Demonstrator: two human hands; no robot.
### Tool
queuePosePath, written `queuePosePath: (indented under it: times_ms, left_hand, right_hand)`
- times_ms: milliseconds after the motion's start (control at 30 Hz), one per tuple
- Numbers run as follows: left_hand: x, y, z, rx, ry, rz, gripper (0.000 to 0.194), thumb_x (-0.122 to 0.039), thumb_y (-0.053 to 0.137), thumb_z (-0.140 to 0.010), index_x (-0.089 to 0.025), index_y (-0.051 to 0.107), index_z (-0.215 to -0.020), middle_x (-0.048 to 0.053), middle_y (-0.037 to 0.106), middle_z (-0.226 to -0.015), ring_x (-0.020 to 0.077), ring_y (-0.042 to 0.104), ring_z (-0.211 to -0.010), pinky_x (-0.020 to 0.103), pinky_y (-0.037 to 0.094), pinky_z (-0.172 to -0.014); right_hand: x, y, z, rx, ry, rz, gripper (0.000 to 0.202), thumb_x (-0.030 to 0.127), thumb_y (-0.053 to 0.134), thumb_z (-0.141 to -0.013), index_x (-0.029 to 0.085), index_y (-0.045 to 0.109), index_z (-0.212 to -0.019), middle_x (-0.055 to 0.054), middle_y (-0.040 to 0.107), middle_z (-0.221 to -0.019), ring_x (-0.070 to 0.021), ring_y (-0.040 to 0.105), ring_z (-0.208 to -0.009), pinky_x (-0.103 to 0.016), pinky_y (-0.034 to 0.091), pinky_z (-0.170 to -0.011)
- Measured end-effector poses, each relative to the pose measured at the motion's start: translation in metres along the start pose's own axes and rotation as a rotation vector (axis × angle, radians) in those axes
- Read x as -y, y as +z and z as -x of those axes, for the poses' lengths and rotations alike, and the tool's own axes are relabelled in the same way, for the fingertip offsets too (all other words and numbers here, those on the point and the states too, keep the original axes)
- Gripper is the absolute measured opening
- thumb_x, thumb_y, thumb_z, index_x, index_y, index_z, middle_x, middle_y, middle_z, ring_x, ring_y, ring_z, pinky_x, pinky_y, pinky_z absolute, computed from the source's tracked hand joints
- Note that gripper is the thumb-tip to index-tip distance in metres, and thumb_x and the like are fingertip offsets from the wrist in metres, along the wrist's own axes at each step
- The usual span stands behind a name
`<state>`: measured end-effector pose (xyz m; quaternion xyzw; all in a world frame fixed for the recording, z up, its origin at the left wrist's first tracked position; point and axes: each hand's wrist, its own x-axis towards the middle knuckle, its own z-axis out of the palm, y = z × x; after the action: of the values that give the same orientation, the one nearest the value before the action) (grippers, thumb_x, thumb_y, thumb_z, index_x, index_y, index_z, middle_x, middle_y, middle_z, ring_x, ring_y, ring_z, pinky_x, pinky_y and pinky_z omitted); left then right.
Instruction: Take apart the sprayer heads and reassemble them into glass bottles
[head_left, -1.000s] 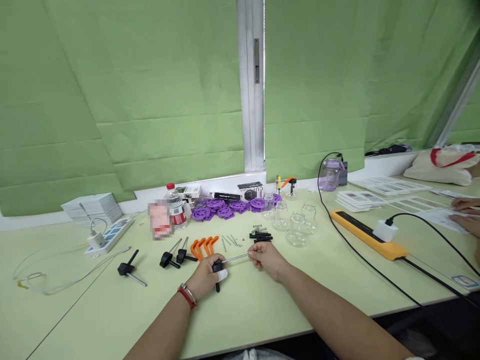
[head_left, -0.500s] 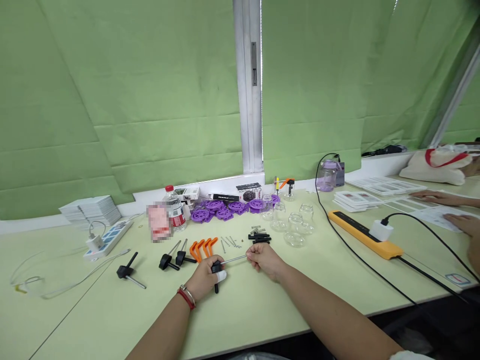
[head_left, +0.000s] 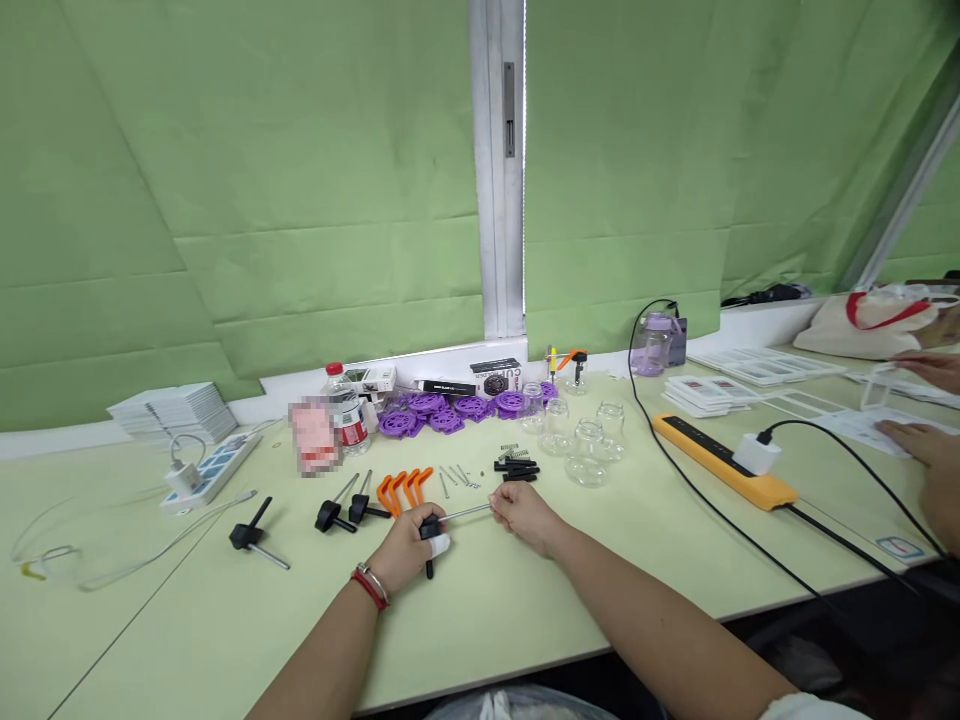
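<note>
My left hand [head_left: 411,545] is closed round a black knob part [head_left: 430,528] with a black handle pointing down and a metal rod [head_left: 465,513] pointing right. The fingertips of my right hand [head_left: 517,510] pinch the far end of that rod. Beyond my left hand lie orange levers [head_left: 406,488] in a row and some thin metal pins [head_left: 448,477]. Black sleeves [head_left: 516,468] and springs [head_left: 514,452] lie just past my right hand. Three more black knob parts with rods rest at the left, one of them [head_left: 246,537] farther off.
Glass jars [head_left: 587,455] stand right of centre, purple plastic pieces [head_left: 450,412] and a bottle [head_left: 351,420] behind. A yellow power strip [head_left: 724,462] with cables lies at the right; a white strip [head_left: 217,475] at the left. Another person's hands [head_left: 919,440] are at the far right.
My hands keep the same hold on the knob part and rod. The view has shifted slightly. At the far right, one of the other person's hands has risen with a clear frame-like piece.
</note>
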<state>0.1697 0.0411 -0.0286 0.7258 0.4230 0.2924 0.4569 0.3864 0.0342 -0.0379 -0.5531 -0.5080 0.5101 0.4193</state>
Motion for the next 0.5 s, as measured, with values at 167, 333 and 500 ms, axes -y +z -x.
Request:
queuePosePath:
  times_ms: [167, 333, 500]
  left_hand:
    - [-0.001, 0.000, -0.001, 0.011, -0.003, 0.000, 0.021, -0.027, 0.065, -0.068, -0.014, 0.054, -0.080, -0.003, 0.045, -0.069, 0.0085, 0.038, -0.060, 0.020, 0.032, -0.055]
    - [-0.006, 0.001, 0.001, 0.013, -0.005, 0.047, 0.020, -0.025, 0.065, -0.067, -0.015, 0.053, -0.080, -0.002, 0.048, -0.071, 0.0091, 0.040, -0.062, 0.021, 0.033, -0.057]
    - [-0.008, 0.001, 0.002, 0.024, -0.013, 0.045, 0.021, -0.027, 0.065, -0.067, -0.016, 0.053, -0.079, -0.002, 0.046, -0.069, 0.0092, 0.039, -0.061, 0.021, 0.033, -0.057]
  right_hand:
    - [-0.009, 0.002, -0.005, 0.006, -0.048, 0.033, 0.028, 0.037, 0.047, -0.081, 0.018, 0.045, -0.060, 0.004, 0.047, -0.054, -0.0066, 0.033, -0.045, -0.022, 0.028, -0.046]
    - [-0.012, -0.001, -0.006, 0.031, -0.075, 0.042, 0.025, 0.038, 0.047, -0.081, 0.018, 0.047, -0.067, 0.003, 0.050, -0.059, -0.0072, 0.036, -0.047, -0.022, 0.029, -0.048]
    - [-0.017, -0.001, -0.010, -0.005, -0.083, 0.112, 0.029, 0.043, 0.045, -0.082, 0.018, 0.047, -0.067, 0.004, 0.048, -0.057, -0.0074, 0.032, -0.046, -0.022, 0.026, -0.045]
